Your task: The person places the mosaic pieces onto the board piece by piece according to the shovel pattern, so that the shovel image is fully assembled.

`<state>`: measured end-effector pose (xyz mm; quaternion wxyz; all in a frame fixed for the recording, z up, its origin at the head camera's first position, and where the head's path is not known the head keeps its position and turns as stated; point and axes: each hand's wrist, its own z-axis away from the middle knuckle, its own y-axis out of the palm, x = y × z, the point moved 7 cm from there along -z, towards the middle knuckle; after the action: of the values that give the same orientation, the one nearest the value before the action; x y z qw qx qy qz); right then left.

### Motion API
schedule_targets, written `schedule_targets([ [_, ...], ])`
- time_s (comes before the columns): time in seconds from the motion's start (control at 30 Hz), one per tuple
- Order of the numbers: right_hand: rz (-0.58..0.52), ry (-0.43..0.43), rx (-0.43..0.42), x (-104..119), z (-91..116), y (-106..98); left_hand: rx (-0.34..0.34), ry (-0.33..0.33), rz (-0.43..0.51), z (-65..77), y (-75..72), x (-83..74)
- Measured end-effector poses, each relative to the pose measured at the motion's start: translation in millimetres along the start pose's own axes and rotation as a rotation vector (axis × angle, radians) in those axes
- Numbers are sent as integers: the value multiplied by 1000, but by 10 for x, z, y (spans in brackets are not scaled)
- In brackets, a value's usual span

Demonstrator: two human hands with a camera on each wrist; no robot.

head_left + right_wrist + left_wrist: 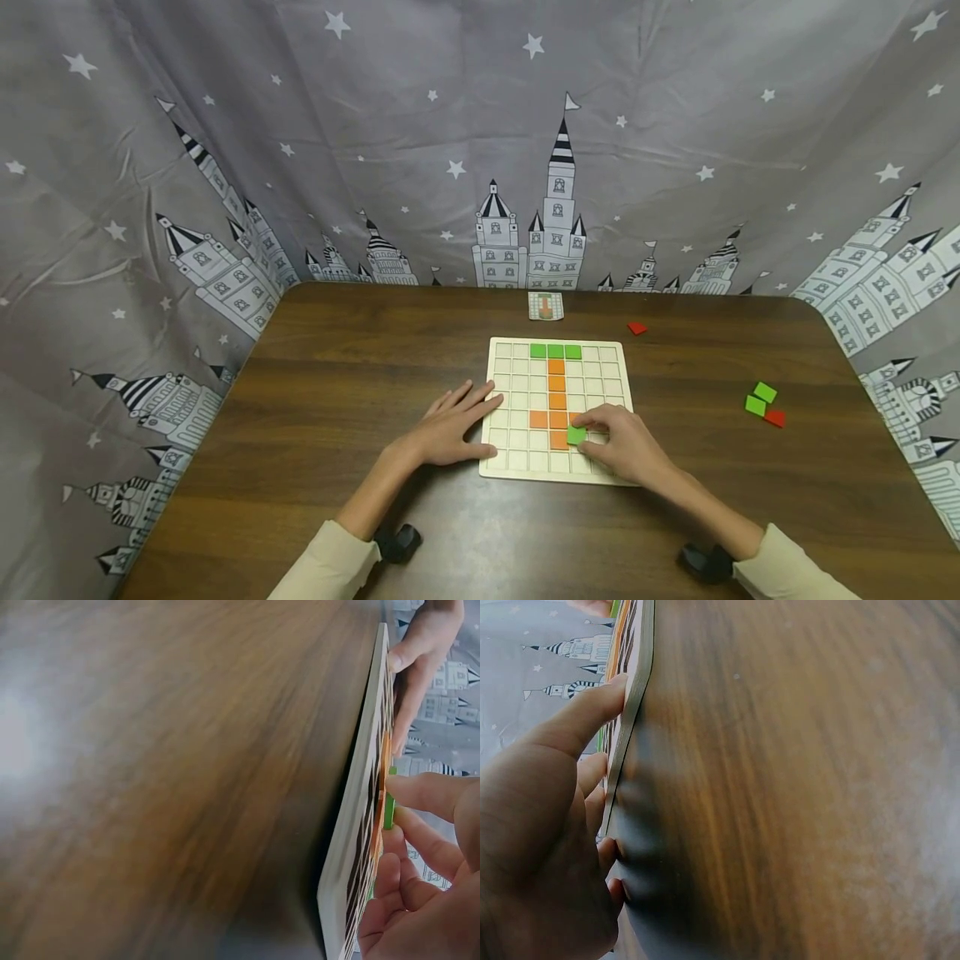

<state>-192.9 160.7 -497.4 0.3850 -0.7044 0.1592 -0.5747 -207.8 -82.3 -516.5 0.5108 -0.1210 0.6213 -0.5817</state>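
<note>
A pale wooden grid board (517,462) lies on the table. My left hand (448,427) rests at its left edge with fingers spread, thumb and fingertips on the rim. Between thumb and fingers, my right hand (628,442) pinches a green square tile (576,435) low over the board. In the right wrist view this green tile (389,802) stands tilted above the board's surface. Orange tiles (557,401) form a column down the grid with side pieces near its lower end, one partly hidden by my right fingers. Three green tiles (556,352) sit along the top row.
A small pattern card (545,306) lies behind the board. One red piece (637,328) is beyond the board's upper right corner. To the right are two loose green tiles (760,400) and another red piece (776,418). A grey castle-print curtain (420,125) hangs behind the wooden table (360,367).
</note>
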Motion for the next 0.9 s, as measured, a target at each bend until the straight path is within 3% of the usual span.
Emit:
schedule_targets([
  [0.37,8,37,31,-42,46,-23,8,-15,11,5,3,4],
  [0.9,25,-46,33,-8,53,-26,3,-2,17,2,3,5],
])
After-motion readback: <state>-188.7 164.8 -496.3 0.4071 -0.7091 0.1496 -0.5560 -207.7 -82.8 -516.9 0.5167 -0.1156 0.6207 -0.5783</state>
